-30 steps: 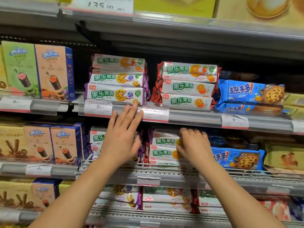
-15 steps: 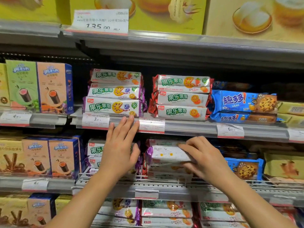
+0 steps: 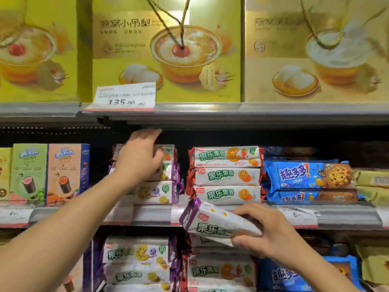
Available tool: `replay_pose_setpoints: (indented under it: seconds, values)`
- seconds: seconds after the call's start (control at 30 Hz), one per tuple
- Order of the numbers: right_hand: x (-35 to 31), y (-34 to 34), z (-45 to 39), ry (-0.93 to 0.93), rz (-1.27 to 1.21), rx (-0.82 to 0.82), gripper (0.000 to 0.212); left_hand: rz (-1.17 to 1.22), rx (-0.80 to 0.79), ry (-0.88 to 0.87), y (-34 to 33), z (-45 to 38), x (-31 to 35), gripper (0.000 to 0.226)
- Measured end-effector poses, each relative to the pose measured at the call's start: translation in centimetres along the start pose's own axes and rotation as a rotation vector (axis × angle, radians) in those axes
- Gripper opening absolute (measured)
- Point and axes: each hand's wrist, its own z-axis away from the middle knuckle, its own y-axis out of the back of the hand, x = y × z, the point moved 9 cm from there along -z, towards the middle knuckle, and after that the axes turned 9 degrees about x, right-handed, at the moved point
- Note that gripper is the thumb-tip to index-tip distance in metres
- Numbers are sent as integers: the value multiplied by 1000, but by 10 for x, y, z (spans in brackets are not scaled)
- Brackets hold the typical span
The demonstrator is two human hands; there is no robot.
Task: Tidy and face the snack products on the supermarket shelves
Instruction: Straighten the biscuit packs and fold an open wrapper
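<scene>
While the head camera is looking up at the snack shelves, the right hand (image 3: 271, 234) is gripping a purple-edged biscuit pack (image 3: 212, 224), thumb underneath and fingers curled over its right end. That pack is tilting, its left end raised, in front of the middle shelf rail (image 3: 347, 216) and just below the red-edged stack (image 3: 226, 174) of three packs. The left hand (image 3: 140, 160) is reaching over the purple-edged stack (image 3: 160, 182) on the same shelf, fingers bent against the upper packs; whether it is gripping one or only pressing on it cannot be told through the motion blur. Blue cookie packs (image 3: 309, 178) are lying just right of the red-edged stack, and wafer-roll boxes (image 3: 48, 173) are standing to the left. Yellow gift boxes (image 3: 166, 49) are sitting on the top shelf behind a price tag (image 3: 125, 95). More purple-edged and red-edged packs are lying on the shelf below.
</scene>
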Motion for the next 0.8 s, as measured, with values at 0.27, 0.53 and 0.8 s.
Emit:
replay_pose_setpoints:
  seconds: [0.27, 0.53, 0.8]
  values:
    - [5, 0, -2, -59, -64, -35, 43, -195, -336, -58, -43, -38, -38, 73]
    - [8, -3, 0, -72, -65, -28, 44, -179, -315, -229, -30, -23, -25, 61]
    - [10, -5, 0, -82, -51, -40, 47, -78, -333, -132, -15, -16, -25, 39]
